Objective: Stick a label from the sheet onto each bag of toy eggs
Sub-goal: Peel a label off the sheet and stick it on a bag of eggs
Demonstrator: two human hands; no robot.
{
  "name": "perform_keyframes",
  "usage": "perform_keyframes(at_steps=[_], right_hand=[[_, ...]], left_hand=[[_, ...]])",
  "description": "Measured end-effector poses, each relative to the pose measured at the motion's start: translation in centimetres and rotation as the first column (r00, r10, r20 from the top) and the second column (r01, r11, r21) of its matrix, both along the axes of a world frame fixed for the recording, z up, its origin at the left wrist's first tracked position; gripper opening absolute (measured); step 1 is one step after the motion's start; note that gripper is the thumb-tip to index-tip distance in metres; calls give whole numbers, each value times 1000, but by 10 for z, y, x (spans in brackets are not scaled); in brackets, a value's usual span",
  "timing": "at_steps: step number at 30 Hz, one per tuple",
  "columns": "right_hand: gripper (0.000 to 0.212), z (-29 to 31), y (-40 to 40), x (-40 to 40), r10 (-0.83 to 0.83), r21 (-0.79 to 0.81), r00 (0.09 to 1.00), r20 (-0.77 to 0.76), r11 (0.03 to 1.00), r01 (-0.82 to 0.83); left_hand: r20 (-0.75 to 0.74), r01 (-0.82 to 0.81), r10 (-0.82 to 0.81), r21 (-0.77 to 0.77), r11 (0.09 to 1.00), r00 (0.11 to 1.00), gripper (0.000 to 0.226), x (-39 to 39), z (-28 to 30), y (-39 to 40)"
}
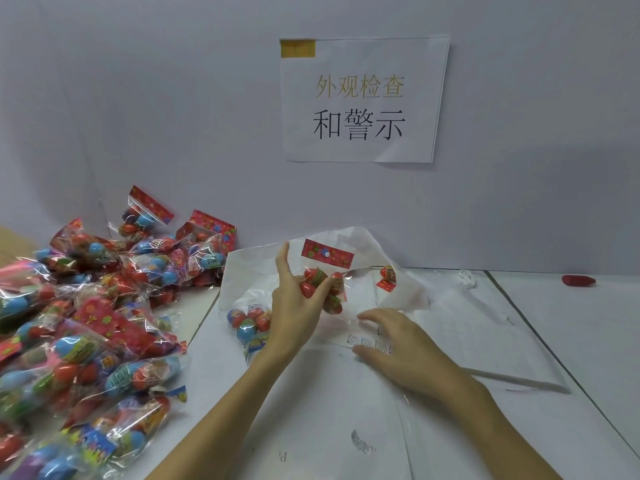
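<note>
- A bag of toy eggs point(323, 285) is held up above the table point(571, 327), a clear bag with a red flowered header card on top and red and green eggs inside; its lower part is hidden behind the fingers.
- The left hand point(294, 306) grips this bag, thumb and fingers curled round the eggs, the forefinger sticking up free.
- The right hand point(398, 341) hovers low over the label sheet point(367, 341), fingers spread and relaxed, holding nothing; whether the fingertips touch the sheet is hard to tell.
- The labels are small white strips with tiny print, too blurred to read, partly covered by that hand.
- A second bag point(247, 322) with blue and red eggs lies on the table just left of the left wrist, half hidden by it.
- A pile of bags point(86, 323) fills the left side, cut off by the frame edge.
- Crumpled white paper point(363, 244) stands behind the held bag.
- A paper sign point(360, 98) hangs on the wall; a small red object point(578, 280) lies far right, unclear.
</note>
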State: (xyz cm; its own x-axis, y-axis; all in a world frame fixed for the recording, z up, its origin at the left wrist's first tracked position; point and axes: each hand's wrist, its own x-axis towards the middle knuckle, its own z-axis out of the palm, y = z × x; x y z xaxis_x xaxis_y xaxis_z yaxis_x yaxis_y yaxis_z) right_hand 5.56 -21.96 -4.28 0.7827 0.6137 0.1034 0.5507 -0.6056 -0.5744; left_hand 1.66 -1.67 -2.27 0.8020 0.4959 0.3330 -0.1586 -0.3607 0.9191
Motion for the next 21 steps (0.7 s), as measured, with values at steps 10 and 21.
perform_keyframes(at_steps=[10,21], right_hand=[[50,-7,6,5,-19,0,995,93,1000,19],[46,-4,13,6,-71,13,990,120,997,69]], left_hand=[[-103,189,-159,596,780,982,26,2,-17,18],[-322,397,-236,670,627,917,17,-3,-13,29]])
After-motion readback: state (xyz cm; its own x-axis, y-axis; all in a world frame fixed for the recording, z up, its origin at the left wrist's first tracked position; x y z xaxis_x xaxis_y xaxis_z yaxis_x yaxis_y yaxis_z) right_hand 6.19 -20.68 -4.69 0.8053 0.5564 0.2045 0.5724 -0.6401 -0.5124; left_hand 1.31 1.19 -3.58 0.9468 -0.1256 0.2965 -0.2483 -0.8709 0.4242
